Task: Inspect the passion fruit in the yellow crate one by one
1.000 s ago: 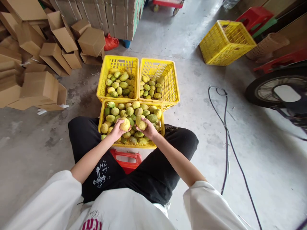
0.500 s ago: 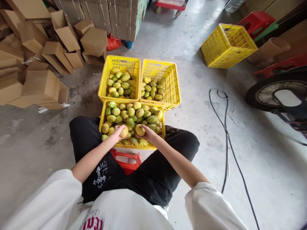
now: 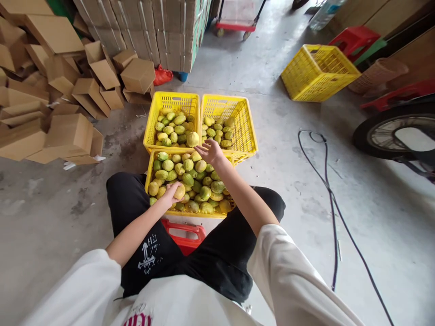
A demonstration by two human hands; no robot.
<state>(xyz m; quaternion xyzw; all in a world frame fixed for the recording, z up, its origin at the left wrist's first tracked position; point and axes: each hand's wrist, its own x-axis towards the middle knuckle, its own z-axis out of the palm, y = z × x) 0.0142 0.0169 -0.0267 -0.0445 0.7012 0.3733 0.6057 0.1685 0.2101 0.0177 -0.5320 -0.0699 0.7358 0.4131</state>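
Observation:
My left hand (image 3: 172, 194) is closed round a yellow oval fruit (image 3: 179, 192) over the near side of the front yellow crate (image 3: 190, 214). That crate is full of green and yellow fruit of the same kind. Reaching farther forward, my right hand (image 3: 211, 151) has its fingers stretched out. Just beyond its fingertips, a pale yellow fruit (image 3: 192, 139) appears at the near right corner of the back left crate (image 3: 148, 122); whether it is in the air or resting on others I cannot tell. Beside it, the back right crate (image 3: 249, 122) holds fewer fruit.
Folded-open cardboard boxes (image 3: 70, 131) are heaped at the left, by a strapped carton stack (image 3: 146, 34). A red stool (image 3: 186, 242) stands between my knees. To the right are a looped black cable (image 3: 328, 185), another yellow crate (image 3: 316, 74) and a motorbike wheel (image 3: 377, 131).
My right hand has moved forward from the front crate toward the back crates, and its fingers have opened off its fruit. My left hand still holds its fruit. The view has shifted slightly.

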